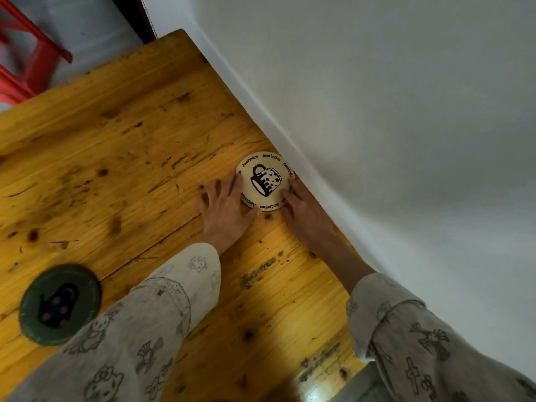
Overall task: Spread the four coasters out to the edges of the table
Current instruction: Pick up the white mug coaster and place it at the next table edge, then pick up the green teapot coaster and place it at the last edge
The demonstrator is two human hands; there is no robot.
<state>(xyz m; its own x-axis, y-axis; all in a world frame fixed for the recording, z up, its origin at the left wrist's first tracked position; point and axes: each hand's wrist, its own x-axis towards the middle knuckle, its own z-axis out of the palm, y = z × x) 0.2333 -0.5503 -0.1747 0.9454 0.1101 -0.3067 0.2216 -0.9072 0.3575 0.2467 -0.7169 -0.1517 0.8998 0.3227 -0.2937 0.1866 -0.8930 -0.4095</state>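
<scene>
While the round cream coaster with a black mug print [265, 181] lies between both hands at the wall-side edge of the yellow wooden table [121, 146], the left hand [224, 206] and the right hand [304, 211] rest flat with fingers spread, touching its rim, gripping nothing. A round dark green coaster [59, 304] lies well apart, left of the left sleeve.

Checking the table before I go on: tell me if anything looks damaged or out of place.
Nothing spilled or broken. The wooden table is scuffed and stained. The cream coaster lies flat at the wall edge; the green coaster lies flat nearer.
</scene>
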